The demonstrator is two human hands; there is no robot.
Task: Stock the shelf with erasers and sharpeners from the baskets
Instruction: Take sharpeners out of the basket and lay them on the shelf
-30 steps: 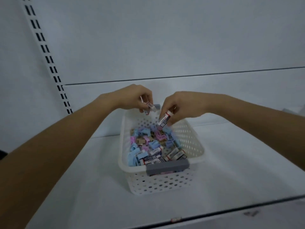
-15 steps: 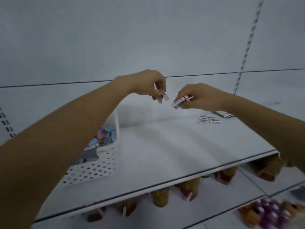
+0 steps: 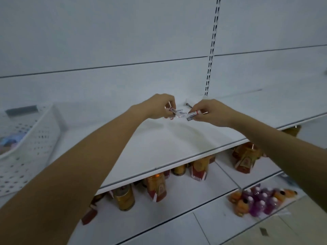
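Left hand (image 3: 159, 106) and right hand (image 3: 211, 112) each pinch erasers (image 3: 193, 114) above the shelf (image 3: 168, 147) (basket (image 3: 35, 138) far left).

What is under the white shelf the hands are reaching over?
Gold-coloured cans or bottles and red-and-gold cartons on a lower shelf; the white shelf board covers whatever stands further back.

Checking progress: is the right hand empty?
No, the right hand pinches a wrapped eraser over the shelf.
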